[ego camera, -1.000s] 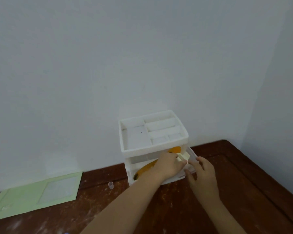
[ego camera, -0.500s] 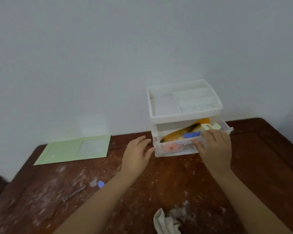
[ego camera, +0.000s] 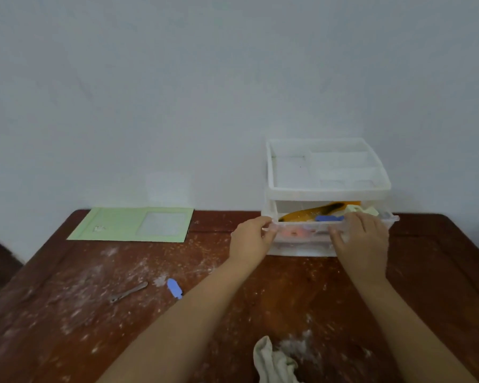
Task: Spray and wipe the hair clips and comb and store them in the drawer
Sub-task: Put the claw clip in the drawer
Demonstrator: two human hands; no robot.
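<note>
A white plastic drawer unit stands at the table's back right, its upper drawer pulled out. Inside lie an orange comb, a blue hair clip, a pale yellow clip and a pink item seen through the clear front. My left hand grips the drawer's front left corner. My right hand holds the drawer's front edge, fingers curled over it. A second blue hair clip and a grey metal clip lie on the table to the left.
The wooden table is smeared with white residue. A green folder lies at the back left against the wall. A crumpled white cloth sits at the near edge between my arms.
The view has tilted down and left, showing more of the table. My left hand left the drawer's inside, touched the table, then took the drawer's left corner. My right hand stays on the front.
</note>
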